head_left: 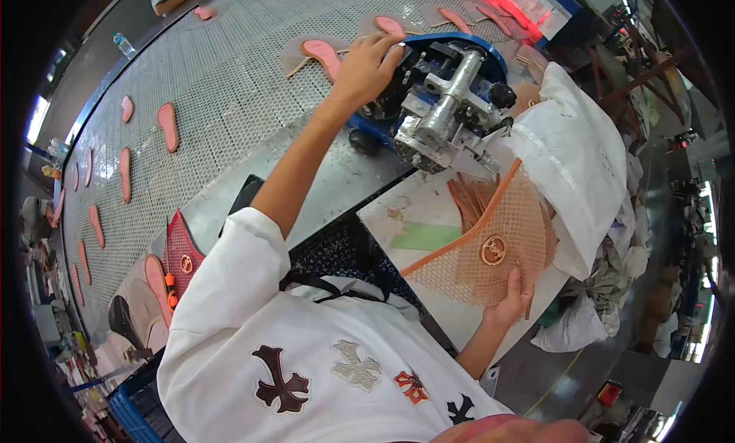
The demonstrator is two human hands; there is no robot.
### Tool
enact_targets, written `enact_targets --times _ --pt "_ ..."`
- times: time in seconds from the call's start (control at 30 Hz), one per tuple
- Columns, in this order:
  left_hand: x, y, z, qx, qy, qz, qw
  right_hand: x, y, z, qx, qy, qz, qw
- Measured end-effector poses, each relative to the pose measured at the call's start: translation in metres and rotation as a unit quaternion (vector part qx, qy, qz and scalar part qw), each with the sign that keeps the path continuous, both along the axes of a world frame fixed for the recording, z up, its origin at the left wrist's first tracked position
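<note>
My right hand (pixel 508 301) pinches the lower right edge of a tan mesh shoe upper (pixel 459 271), thumb on top. The upper has an orange bound edge and a round emblem, and is held over the pale worktable below the machine. My left hand (pixel 371 69) reaches over the far left side of a blue and metal sewing-type machine (pixel 444 98). Its fingers curl down by the machine's dark end; what they grip is hidden. A pink sole piece (pixel 321 58) with mesh lies just left of that hand.
A broad perforated conveyor (pixel 230 106) carries several pink sole pieces on the left. Brown strips (pixel 471 198) and a green piece (pixel 426 236) lie on the worktable. A white sack (pixel 574 152) bulges at right. A red mesh upper (pixel 182 248) lies by my left sleeve.
</note>
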State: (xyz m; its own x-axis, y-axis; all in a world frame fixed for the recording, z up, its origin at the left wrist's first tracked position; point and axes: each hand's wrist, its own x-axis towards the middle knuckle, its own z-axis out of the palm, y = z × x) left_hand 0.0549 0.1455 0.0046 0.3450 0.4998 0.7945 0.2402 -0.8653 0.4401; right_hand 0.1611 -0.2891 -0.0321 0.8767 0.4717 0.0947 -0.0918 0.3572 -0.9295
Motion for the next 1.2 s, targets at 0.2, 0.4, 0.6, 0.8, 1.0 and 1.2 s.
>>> enact_targets --times 0.2,0.4,0.6,0.8,1.0,1.2 --pt "0.002 0.002 -0.031 -0.015 0.091 0.0 0.996 -0.002 0.005 -0.004 -0.016 -0.012 0.011 1.0" --pt "-0.001 0.007 -0.033 0.056 0.147 0.048 0.986 0.01 0.012 -0.01 -0.007 -0.009 0.035 0.999" --pt "0.004 -0.003 -0.022 0.162 0.251 0.163 0.94 0.011 0.02 -0.002 0.026 -0.001 0.06 0.998" --pt "0.004 0.008 -0.033 0.173 0.233 0.137 0.947 0.012 0.029 -0.005 0.038 -0.006 0.091 0.995" --pt "-0.036 -0.071 -0.028 0.077 0.022 0.047 0.996 0.016 0.026 -0.006 0.03 -0.001 0.093 0.995" --pt "-0.059 -0.178 -0.036 -0.341 0.011 -0.206 0.917 0.021 0.024 -0.019 -0.008 -0.005 0.118 0.993"
